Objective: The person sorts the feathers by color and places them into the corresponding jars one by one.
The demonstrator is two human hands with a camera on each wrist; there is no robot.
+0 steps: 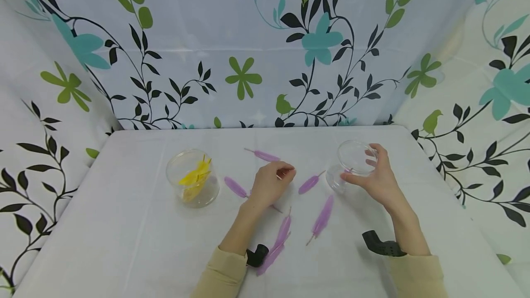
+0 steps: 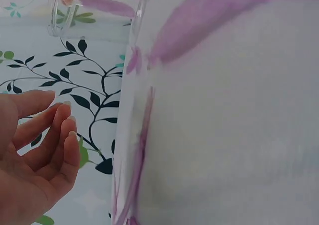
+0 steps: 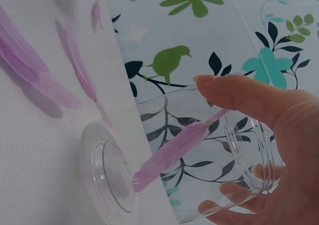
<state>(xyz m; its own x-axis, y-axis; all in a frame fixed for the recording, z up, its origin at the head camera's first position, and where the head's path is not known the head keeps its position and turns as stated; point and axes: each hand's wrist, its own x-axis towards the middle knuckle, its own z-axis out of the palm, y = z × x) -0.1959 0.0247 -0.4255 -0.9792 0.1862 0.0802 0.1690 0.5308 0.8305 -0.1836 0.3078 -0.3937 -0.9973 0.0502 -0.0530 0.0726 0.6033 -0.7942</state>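
My right hand [image 1: 374,178] grips a clear jar [image 1: 334,182] near its rim, with the thumb on one side and the fingers on the other. Inside that jar lies one purple feather [image 3: 172,155], seen through the wall in the right wrist view. Over the middle of the table is my left hand [image 1: 271,180], its fingers loosely curled and holding nothing. Purple feathers lie around it: one [image 1: 308,185] to its right, another [image 1: 235,186] to its left, and one [image 1: 265,155] just beyond. A further feather is partly hidden beneath the left hand and wrist.
A second clear jar [image 1: 171,174] stands at the left with yellow feathers [image 1: 195,176] in it. Nearer me lie a purple feather [image 1: 324,215] and an overlapping pair [image 1: 283,229] by the left wrist. Patterned cloth [image 1: 182,36] hangs behind the white table [image 1: 103,224].
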